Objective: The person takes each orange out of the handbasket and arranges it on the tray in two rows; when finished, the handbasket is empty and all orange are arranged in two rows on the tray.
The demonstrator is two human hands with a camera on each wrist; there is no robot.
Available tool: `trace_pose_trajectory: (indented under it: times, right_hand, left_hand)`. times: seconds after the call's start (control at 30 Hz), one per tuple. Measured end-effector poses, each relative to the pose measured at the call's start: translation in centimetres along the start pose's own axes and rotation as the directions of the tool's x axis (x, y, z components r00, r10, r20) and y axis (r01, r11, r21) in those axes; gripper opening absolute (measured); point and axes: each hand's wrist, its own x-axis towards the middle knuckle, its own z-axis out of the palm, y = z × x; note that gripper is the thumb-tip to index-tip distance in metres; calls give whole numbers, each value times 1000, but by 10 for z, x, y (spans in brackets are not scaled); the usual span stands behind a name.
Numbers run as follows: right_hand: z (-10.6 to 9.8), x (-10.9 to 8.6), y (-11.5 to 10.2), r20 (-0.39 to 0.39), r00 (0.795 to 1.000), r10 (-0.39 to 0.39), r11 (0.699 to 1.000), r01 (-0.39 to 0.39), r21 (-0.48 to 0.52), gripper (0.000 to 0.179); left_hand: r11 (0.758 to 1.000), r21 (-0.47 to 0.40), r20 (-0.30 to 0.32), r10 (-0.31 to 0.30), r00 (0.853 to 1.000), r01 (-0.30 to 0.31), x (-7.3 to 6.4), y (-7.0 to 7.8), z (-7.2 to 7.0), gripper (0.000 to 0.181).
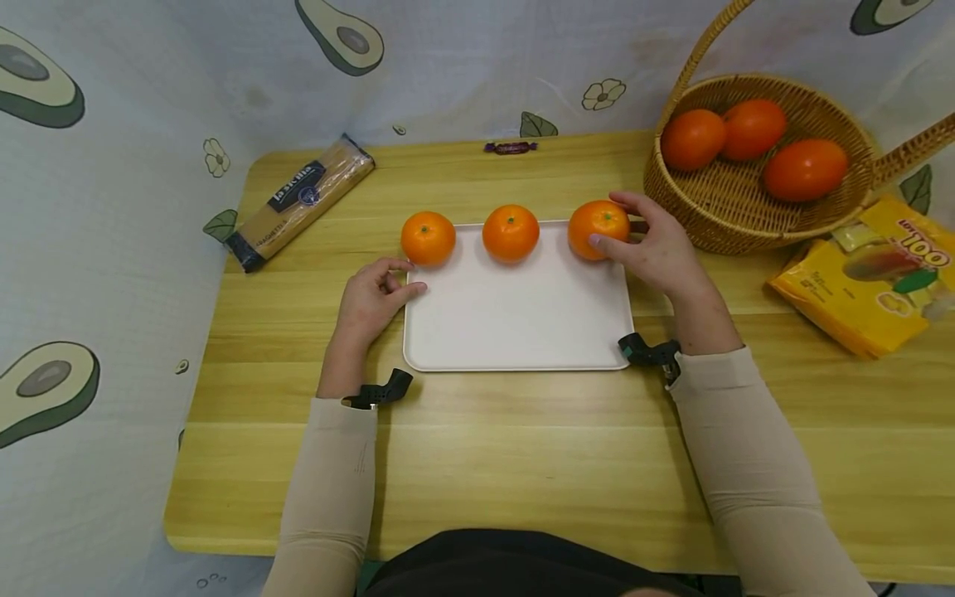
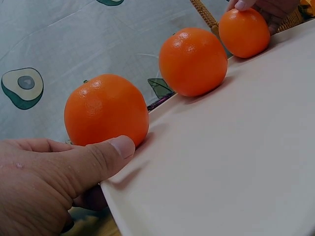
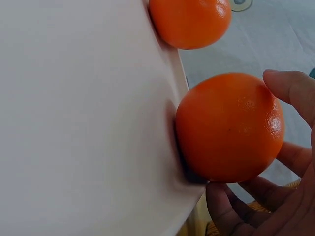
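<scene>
Three oranges stand in a row along the far edge of a white tray (image 1: pixel 515 319): a left orange (image 1: pixel 429 238), a middle orange (image 1: pixel 511 233) and a right orange (image 1: pixel 598 224). My right hand (image 1: pixel 656 245) holds the right orange, thumb on its near side and fingers round its right; the right wrist view shows this orange (image 3: pixel 229 128) at the tray's corner. At the tray's left edge, my left hand (image 1: pixel 373 298) grips the rim, its thumb (image 2: pixel 110 152) over the top just in front of the left orange (image 2: pixel 106 110). Its other fingers are partly hidden.
A wicker basket (image 1: pixel 716 220) with three tomato-like red-orange fruits (image 1: pixel 806 170) stands at the back right, beside a yellow snack bag (image 1: pixel 869 286). A pasta packet (image 1: pixel 306 199) lies at the back left. By the back edge is a small wrapped candy (image 1: pixel 511 148).
</scene>
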Motion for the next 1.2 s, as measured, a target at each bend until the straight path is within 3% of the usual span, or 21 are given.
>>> trace_pose_trajectory:
  times: [0.33, 0.53, 0.77, 0.87, 1.03, 1.2]
  right_hand:
    - [-10, -8, -5, -21, 1000, -2, 999, 1, -51, 80]
    - [-41, -30, -18, -15, 1000, -19, 989, 16, -148, 79]
    - [-85, -42, -21, -128, 991, -23, 971, -8, -238, 71]
    - [-108, -38, -16, -145, 989, -21, 942, -29, -334, 77]
    - [-141, -22, -2, -168, 986, -6, 857, -82, -508, 88]
    - [-166, -5, 14, -177, 983, 47, 792, -144, -593, 95]
  left_hand:
    - [1000, -3, 2, 10, 1000, -10, -1, 2, 2, 37]
    - [1000, -10, 2, 14, 1000, -14, -2, 3, 4, 36]
    - [1000, 2, -1, 8, 1000, -8, -3, 2, 3, 37]
    - [1000, 4, -5, 10, 1000, -10, -3, 1, 3, 37]
    - [1000, 14, -6, 15, 1000, -15, -2, -1, 1, 38]
    - [1000, 24, -5, 9, 1000, -9, -1, -1, 1, 38]
